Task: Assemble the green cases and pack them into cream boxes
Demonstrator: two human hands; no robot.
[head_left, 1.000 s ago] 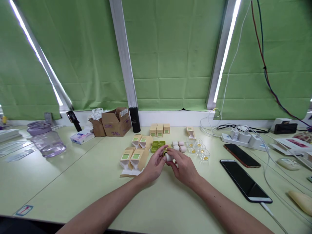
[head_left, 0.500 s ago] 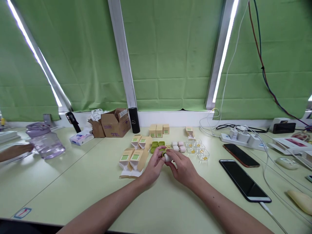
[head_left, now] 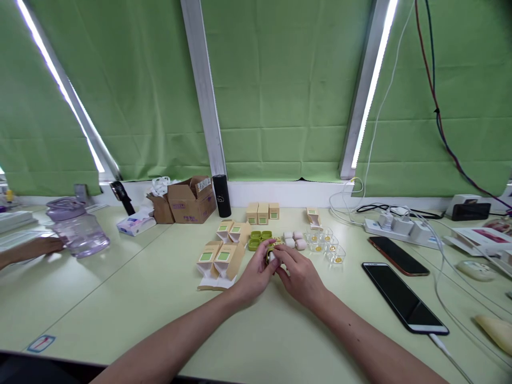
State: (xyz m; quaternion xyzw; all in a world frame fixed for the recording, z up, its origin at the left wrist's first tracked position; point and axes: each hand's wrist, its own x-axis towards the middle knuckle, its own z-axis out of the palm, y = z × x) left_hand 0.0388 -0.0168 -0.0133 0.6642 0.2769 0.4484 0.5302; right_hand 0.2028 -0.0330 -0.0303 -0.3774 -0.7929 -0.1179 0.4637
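Observation:
My left hand (head_left: pixel 255 276) and my right hand (head_left: pixel 300 274) meet at the middle of the pale green table (head_left: pixel 132 298). Both are closed on one small white piece with a green cap (head_left: pixel 271 255), pinched between the fingertips. Just behind them lie green square lids (head_left: pixel 259 238), small white blocks (head_left: pixel 295 240) and clear cups with yellow bits (head_left: pixel 326 246). To the left of my left hand lie open tan cartons with green labels (head_left: pixel 219 257).
Three shut tan boxes (head_left: pixel 262 212) stand at the back by a black cylinder (head_left: pixel 221 195) and brown cardboard boxes (head_left: pixel 188 200). Two phones (head_left: pixel 404 296) and a power strip (head_left: pixel 400 224) with cables lie right. A purple-lidded jar (head_left: pixel 76 228) and another person's hand (head_left: pixel 40 247) are far left.
My hands stayed together and turned the small piece between the fingers. Another person's hand came into view at the far left, beside the jar.

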